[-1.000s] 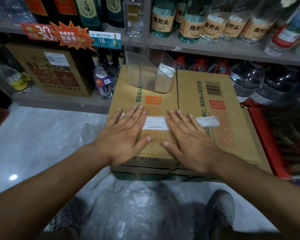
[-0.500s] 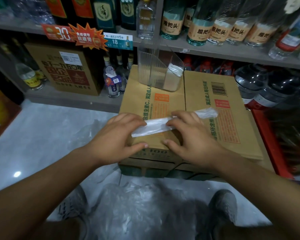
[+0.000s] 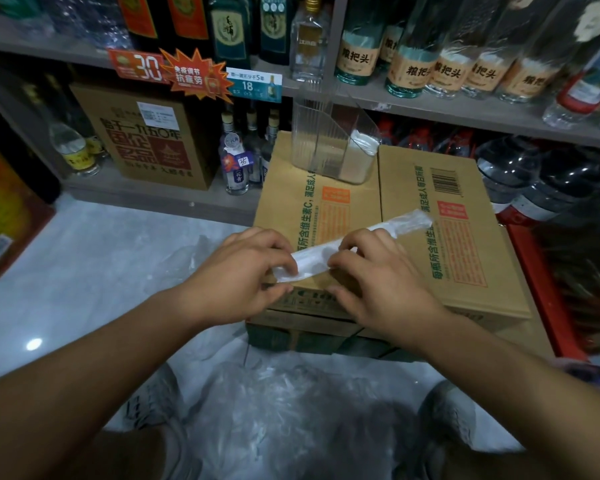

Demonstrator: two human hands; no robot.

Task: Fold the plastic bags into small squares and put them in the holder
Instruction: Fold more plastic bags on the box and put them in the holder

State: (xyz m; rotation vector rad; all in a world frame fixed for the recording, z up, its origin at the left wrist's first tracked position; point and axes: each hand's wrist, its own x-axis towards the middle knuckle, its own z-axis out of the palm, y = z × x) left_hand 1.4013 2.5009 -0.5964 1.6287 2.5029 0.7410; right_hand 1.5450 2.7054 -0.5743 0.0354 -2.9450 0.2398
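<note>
A plastic bag folded into a long narrow strip (image 3: pixel 399 223) lies slantwise across the top of a cardboard box (image 3: pixel 465 258). My left hand (image 3: pixel 236 275) pinches the strip's near left end with curled fingers. Close beside it, my right hand (image 3: pixel 371 275) pinches the strip a little further along. The strip's far end rests free on the box. A clear plastic holder (image 3: pixel 323 143) stands at the box's far edge, with folded bags (image 3: pixel 357 161) stacked in its right compartment.
A heap of loose plastic bags (image 3: pixel 274 403) lies on the pale floor between my shoes. Shelves of bottles (image 3: pixel 447 64) rise behind the box. Another carton (image 3: pixel 142 133) sits on the low shelf at left, and large water bottles (image 3: pixel 534 178) at right.
My hands were pressing the strip flat with straight fingers. They have since curled, pinched its left part and lifted that end toward me, so the strip now lies slanted.
</note>
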